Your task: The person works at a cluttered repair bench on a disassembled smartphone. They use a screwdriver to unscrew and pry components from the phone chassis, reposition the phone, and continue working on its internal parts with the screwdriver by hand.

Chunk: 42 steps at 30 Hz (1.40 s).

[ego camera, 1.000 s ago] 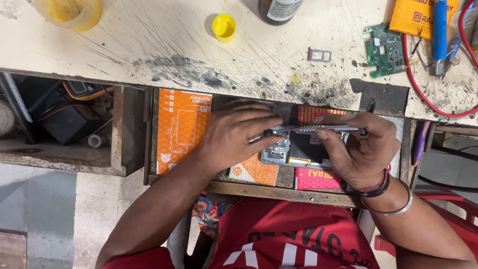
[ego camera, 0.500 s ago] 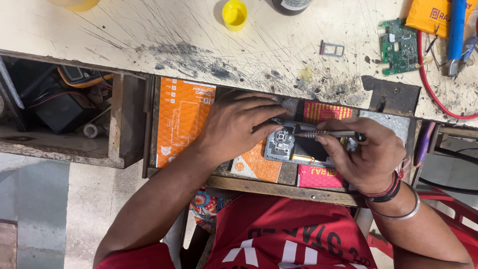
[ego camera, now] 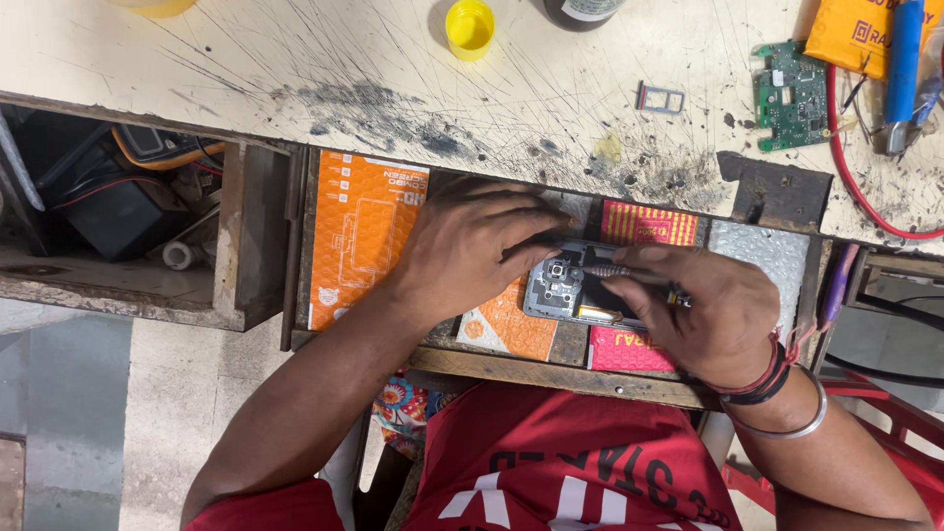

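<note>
Two open wooden drawers [ego camera: 492,369] sit under the scratched cream worktop [ego camera: 324,69]. The drawer in front of me holds one large orange flat carton [ego camera: 362,236], one smaller orange-and-white carton [ego camera: 511,324], two pink-red packets [ego camera: 644,222] and one sheet of bubble wrap [ego camera: 757,251]. The drawer to my left [ego camera: 128,295] holds one dark box, one orange cable and loose parts I cannot identify.

One opened grey smartphone body [ego camera: 570,290], back cover off, lies over the cartons in the front drawer. My left hand [ego camera: 472,246] presses down on its left end, fingers spread over the top edge. My right hand [ego camera: 703,310] is closed around one slim metal screwdriver [ego camera: 610,269], held nearly level, with the tip at the camera corner of the phone. The two hands are close together, both on the phone.

On the worktop I count one yellow plastic cap [ego camera: 470,26], one metal card tray [ego camera: 659,96], one green circuit board [ego camera: 790,95], one red wire [ego camera: 851,167] and one orange pouch [ego camera: 855,34].
</note>
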Each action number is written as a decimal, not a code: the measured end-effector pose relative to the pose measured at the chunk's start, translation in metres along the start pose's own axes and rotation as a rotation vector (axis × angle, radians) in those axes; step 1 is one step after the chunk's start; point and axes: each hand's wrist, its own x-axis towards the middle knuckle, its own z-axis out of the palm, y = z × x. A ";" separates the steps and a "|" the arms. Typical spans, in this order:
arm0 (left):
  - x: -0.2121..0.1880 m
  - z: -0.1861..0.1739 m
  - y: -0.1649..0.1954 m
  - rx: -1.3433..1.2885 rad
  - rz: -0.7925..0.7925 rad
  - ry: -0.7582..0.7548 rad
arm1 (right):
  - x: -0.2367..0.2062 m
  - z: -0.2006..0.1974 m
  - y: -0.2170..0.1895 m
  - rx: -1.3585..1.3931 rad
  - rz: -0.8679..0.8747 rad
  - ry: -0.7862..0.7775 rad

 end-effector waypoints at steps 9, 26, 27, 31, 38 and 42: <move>0.001 -0.001 0.001 0.013 0.008 0.021 | 0.016 -0.001 0.004 0.261 -0.175 -0.145; 0.002 -0.001 0.009 -0.018 0.002 0.014 | 0.014 0.000 0.004 0.316 -0.094 -0.194; 0.003 -0.001 0.009 0.003 0.033 0.038 | 0.016 -0.001 0.004 0.413 -0.160 -0.201; 0.003 -0.001 0.010 -0.025 0.002 0.016 | 0.017 -0.002 0.002 0.240 -0.039 -0.167; 0.000 0.000 0.009 -0.021 -0.001 0.029 | 0.012 0.001 0.005 0.277 -0.061 -0.181; 0.001 -0.002 0.010 -0.005 0.017 0.055 | 0.006 0.000 0.008 0.324 -0.035 -0.240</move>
